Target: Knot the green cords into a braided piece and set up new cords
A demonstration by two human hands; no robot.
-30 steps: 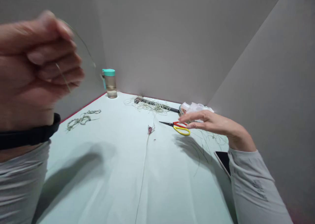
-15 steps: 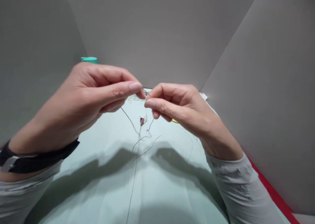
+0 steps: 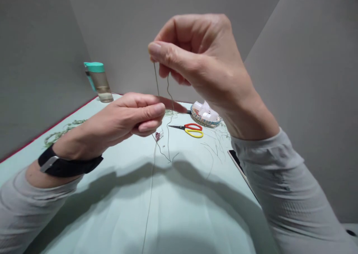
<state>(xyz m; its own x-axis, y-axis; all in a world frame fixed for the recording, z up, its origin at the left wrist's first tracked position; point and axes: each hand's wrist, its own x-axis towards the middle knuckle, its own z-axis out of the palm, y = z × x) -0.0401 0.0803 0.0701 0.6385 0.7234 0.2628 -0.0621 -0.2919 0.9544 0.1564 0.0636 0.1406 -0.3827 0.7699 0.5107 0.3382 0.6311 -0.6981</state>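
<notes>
My right hand (image 3: 200, 56) is raised, thumb and forefinger pinched on a thin greenish thread (image 3: 156, 79). Lower and to the left, my left hand (image 3: 134, 116) is closed on the same thread, thumb pressed down, with one finger pointing out to the right. The thread runs taut between the two hands. A loose, wavy length hangs from my right hand to the table, and another trails below my left hand. On the table under the hands lies a small dark-red and white piece (image 3: 159, 135), too small to name, with a long thread (image 3: 151, 187) running toward me.
Scissors (image 3: 192, 129) with red and yellow handles lie beyond the hands. Behind them is a round patterned tray (image 3: 205, 120) holding white items. A bottle (image 3: 99, 82) with a teal lid stands back left, near tangled green thread (image 3: 67, 129). A phone-like object (image 3: 237, 162) lies right.
My right hand has risen and pulled away from my left, drawing the thread taut between them. My left hand has dropped slightly, one finger now stretched out. The view has shifted, showing scissors and tray.
</notes>
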